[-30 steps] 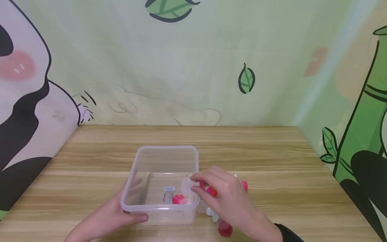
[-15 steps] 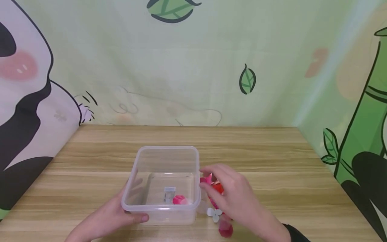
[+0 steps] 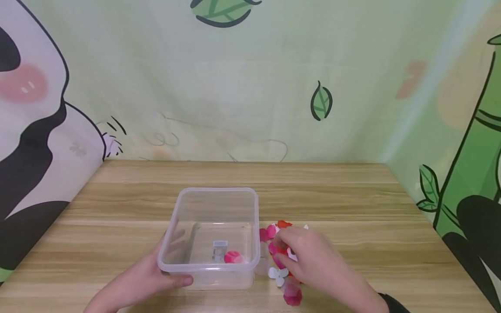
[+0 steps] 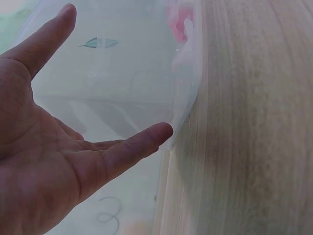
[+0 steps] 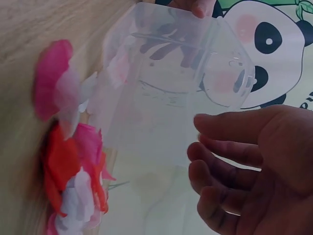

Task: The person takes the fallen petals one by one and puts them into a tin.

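Observation:
A clear plastic box (image 3: 219,280) stands lidless on the table. My left hand (image 3: 150,274) rests against its left side, thumb along the front wall. In the left wrist view the fingers of the left hand (image 4: 54,152) are spread and fairly straight against the plastic. Inside lies a pink petal (image 3: 232,257). To the box's right is a loose heap of pink, red and white artificial petals (image 3: 278,256). Above that heap my right hand (image 3: 309,256) hovers, fingers loosely bent. The right wrist view shows nothing between the right hand's (image 5: 234,166) fingers.
A white four-lobed flower piece (image 3: 278,276) and a dark pink petal (image 3: 292,298) lie at the heap's near end. The wooden table (image 3: 336,195) meets a green printed backdrop (image 3: 274,87) behind. A small pale rectangular marking (image 3: 220,244) shows through the box.
My right hand has moved right, from the box's right rim to over the petals. The pale translucent piece at its fingertips is no longer there. The left hand and box stayed put.

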Action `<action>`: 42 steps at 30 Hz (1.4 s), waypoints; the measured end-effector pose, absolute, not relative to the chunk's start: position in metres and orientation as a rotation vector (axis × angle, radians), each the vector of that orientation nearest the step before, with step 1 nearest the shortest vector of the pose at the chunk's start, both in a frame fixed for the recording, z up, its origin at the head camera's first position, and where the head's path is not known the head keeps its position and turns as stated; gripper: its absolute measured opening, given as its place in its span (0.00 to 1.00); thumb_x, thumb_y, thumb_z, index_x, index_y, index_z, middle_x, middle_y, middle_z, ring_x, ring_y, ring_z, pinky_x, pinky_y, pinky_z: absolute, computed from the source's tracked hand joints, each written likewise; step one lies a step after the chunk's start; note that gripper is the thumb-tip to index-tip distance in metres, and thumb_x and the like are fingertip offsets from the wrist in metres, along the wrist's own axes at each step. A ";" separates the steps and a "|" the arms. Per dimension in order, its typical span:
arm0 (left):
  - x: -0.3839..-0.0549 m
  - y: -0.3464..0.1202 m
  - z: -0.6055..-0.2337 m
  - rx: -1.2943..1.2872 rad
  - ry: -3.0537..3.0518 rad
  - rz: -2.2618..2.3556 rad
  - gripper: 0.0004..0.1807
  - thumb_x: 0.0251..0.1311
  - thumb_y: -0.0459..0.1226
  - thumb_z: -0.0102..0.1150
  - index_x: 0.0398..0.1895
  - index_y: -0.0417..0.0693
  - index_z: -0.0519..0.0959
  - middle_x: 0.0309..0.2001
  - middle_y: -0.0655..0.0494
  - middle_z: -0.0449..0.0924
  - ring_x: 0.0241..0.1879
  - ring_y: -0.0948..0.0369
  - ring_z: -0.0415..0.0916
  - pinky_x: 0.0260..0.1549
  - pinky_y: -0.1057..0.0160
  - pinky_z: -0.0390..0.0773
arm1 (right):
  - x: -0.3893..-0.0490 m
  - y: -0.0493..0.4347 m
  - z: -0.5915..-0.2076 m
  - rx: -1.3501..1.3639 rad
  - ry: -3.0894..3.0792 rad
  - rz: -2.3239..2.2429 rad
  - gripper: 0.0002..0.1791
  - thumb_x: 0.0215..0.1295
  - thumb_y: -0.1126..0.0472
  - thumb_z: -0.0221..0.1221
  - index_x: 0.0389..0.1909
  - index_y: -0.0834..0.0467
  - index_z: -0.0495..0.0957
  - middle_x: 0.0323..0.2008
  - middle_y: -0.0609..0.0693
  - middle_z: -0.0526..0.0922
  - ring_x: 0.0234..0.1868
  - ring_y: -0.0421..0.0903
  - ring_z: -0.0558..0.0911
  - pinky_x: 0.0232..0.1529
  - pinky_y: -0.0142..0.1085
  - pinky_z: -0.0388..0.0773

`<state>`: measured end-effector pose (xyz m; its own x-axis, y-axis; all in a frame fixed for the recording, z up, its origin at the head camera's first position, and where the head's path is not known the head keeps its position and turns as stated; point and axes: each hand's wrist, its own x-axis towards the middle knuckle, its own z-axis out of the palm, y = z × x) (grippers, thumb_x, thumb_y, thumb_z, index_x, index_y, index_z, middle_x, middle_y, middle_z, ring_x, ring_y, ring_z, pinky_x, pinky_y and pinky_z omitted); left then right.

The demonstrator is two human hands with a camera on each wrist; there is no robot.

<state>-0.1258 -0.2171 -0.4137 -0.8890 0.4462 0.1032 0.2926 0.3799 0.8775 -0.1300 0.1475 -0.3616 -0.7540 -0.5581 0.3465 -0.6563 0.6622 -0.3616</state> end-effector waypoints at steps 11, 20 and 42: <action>-0.127 -0.218 -0.413 0.614 2.435 1.546 0.68 0.55 0.40 0.79 0.84 0.62 0.34 0.75 0.26 0.53 0.63 0.37 0.69 0.49 0.65 0.77 | -0.131 0.161 -0.371 0.956 -3.098 0.592 0.11 0.58 0.63 0.72 0.26 0.49 0.77 0.19 0.34 0.71 0.22 0.37 0.69 0.23 0.31 0.70; -0.127 -0.217 -0.414 0.688 2.517 1.513 0.65 0.55 0.42 0.79 0.84 0.54 0.40 0.73 0.28 0.59 0.63 0.40 0.71 0.53 0.62 0.76 | -0.129 0.164 -0.376 0.950 -3.267 0.460 0.12 0.58 0.53 0.74 0.31 0.48 0.79 0.20 0.38 0.69 0.23 0.38 0.69 0.25 0.32 0.69; -0.126 -0.216 -0.413 0.645 2.432 1.557 0.67 0.55 0.40 0.78 0.84 0.59 0.34 0.74 0.25 0.54 0.62 0.38 0.70 0.50 0.65 0.77 | -0.131 0.159 -0.395 1.012 -3.167 0.495 0.15 0.57 0.64 0.74 0.22 0.47 0.77 0.18 0.35 0.70 0.23 0.36 0.69 0.26 0.31 0.70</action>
<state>-0.1258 -0.2164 -0.4130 -0.8891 0.4508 0.0786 0.2601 0.3564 0.8974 -0.1315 0.1587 -0.3949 -0.7967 -0.5927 -0.1182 -0.5283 0.7780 -0.3401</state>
